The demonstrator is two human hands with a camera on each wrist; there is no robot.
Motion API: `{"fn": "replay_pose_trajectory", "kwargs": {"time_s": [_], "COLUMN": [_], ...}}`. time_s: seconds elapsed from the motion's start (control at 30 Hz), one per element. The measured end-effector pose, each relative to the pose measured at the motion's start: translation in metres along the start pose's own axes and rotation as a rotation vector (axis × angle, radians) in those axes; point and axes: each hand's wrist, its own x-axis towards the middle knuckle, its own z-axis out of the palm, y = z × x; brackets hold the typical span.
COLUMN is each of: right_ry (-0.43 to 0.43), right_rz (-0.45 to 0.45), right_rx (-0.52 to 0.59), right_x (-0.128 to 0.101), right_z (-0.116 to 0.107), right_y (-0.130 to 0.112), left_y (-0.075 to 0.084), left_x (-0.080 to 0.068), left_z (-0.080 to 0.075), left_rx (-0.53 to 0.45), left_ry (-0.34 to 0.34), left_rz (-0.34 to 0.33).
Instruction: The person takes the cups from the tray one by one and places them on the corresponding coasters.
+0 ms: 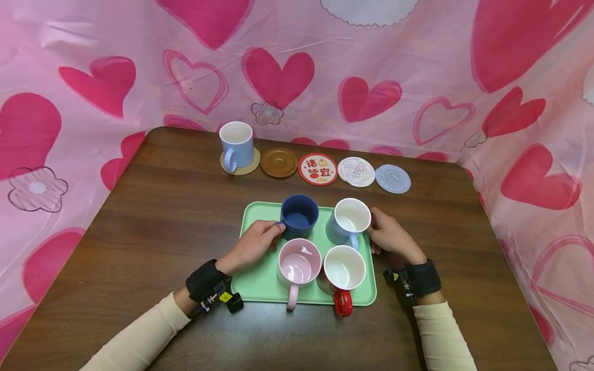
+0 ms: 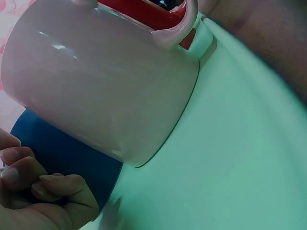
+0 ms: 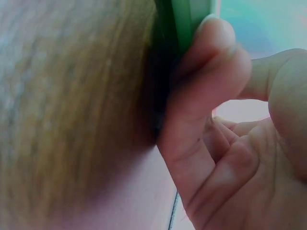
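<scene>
The dark blue ceramic mug [image 1: 299, 216] is gripped by the left hand [image 1: 252, 245]. The pale blue ceramic mug [image 1: 349, 221] is touched by the right hand [image 1: 389, 236], with curled fingers [image 3: 201, 86] against the green plastic tray [image 1: 260, 281].

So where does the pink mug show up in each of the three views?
Head: pink mug sits front left on the green tray, handle toward the person.
Left wrist: fills the upper left, tilted by the camera angle.
Right wrist: not in view.
Shared landmark: the green tray, in all three views.
</scene>
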Motion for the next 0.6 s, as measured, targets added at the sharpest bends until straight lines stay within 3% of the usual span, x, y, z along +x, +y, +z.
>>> {"fn": "replay_pose_trajectory", "kwargs": {"time_s": [0.13, 0.3, 0.6], "right_ry": [0.002, 0.003, 0.009], "right_rz": [0.0, 0.0, -0.008], "right_rx": [0.011, 0.016, 0.012], "right_x": [-0.0006, -0.0004, -0.0001], "right_z": [0.0008, 0.0015, 0.0008], "right_y": [0.001, 0.0029, 0.0033], "left_y": [0.006, -0.0003, 0.0023], "left_x": [-0.0017, -0.0006, -0.0001], "left_z": [0.0001, 0.0007, -0.0006], "left_rx": [-0.007, -0.001, 0.009], "left_ry": [-0.006, -0.003, -0.007], "left_rz": [-0.003, 0.002, 0.012]}}
